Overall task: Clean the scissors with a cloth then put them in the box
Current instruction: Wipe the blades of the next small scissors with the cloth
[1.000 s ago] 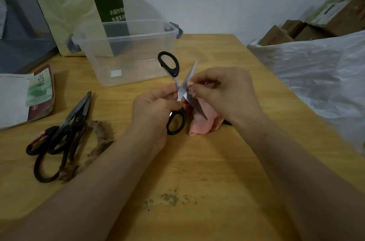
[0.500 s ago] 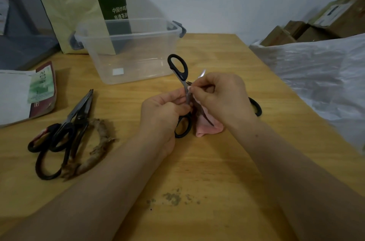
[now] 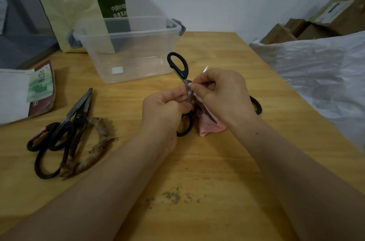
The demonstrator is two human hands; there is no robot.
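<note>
Black-handled scissors [image 3: 178, 65] are spread wide open above the wooden table, one handle loop pointing up toward the box, the other loop under my left hand. My left hand [image 3: 164, 108] grips them near the pivot. My right hand [image 3: 223, 94] pinches a pink cloth [image 3: 209, 126] round one blade, whose tip pokes out above my fingers. The cloth's loose end rests on the table. A clear plastic box [image 3: 128, 49] with grey latches stands open behind the scissors; nothing shows inside it.
Two more pairs of scissors [image 3: 65, 128] lie at the left, one with rope-wrapped handles. Another black handle loop [image 3: 256, 104] shows behind my right wrist. A paper packet [image 3: 23, 92] lies far left. A white plastic bag [image 3: 320, 71] borders the right table edge. Dirt specks [image 3: 173, 195] lie near me.
My right hand with the cloth has slid up along the blade toward its tip. The scissors have tilted slightly, and the view has shifted a little.
</note>
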